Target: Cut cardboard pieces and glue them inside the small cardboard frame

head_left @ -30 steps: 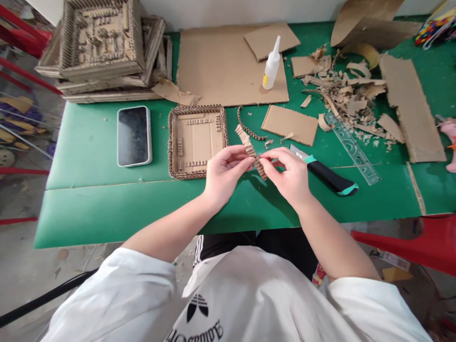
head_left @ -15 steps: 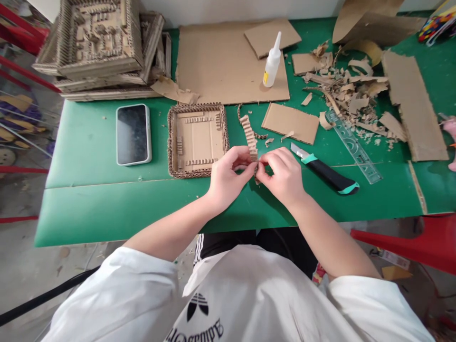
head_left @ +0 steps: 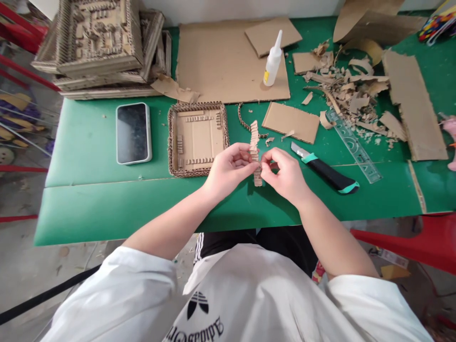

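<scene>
White short-sleeved T-shirt, black trefoil logo on chest; black trousers, white side stripes; bare forearms

Brown ribbed strip (head_left: 255, 142), green table (head_left: 107, 199), seemingly black-and-teal knife (head_left: 326, 173)

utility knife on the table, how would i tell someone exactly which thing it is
On the green table, look just right of the person's right hand, which holds a corrugated strip with the left hand. The utility knife lies there at a slant, beside the clear ruler. It alone has a black handle with teal ends.
</scene>
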Tool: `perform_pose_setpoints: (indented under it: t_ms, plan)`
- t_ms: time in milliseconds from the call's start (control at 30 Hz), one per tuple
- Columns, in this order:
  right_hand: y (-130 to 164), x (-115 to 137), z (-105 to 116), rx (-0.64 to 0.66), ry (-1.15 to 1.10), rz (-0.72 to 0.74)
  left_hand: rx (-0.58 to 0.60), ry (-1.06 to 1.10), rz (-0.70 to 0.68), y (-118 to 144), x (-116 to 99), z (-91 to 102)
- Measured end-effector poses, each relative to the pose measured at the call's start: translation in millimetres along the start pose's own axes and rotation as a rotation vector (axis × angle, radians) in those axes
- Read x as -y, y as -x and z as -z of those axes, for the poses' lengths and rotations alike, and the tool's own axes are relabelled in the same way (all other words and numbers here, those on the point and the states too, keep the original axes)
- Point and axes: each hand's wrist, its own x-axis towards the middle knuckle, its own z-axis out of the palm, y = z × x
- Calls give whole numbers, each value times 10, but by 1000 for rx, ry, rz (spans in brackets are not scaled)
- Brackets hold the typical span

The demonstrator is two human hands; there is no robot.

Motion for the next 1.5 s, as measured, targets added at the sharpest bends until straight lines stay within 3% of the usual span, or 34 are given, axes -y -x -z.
perform_pose_setpoints:
  t_ms: [167, 300, 633, 967, 1100, 1200, 1333, 1500]
  plan:
    - [8, 4, 56, 46, -202, -131, 37, 101, 53, -12, -17, 37]
    - [7, 3, 44, -103, -84, -120, 43, 162, 105, -10, -5, 35]
    - [9, -7, -2, -171, 124, 202, 10, 147, 104, 5, 30, 3]
    - [10, -51, -43, -168, 265, 291, -31, 3, 12, 34, 14, -30]
    - [14, -49, -31, -168, 223, 217, -43, -44, -23, 46, 20, -26]
    - [18, -39, 5, -206, 35, 42, -18, -100, -55, 58, 40, -26]
    - [10, -35, 49, -158, -282, -159, 116, -301, -169, 77, 56, -27]
    - [-14, -65, 48, -93, -392, -233, 290, -429, -215, 92, 32, -33]
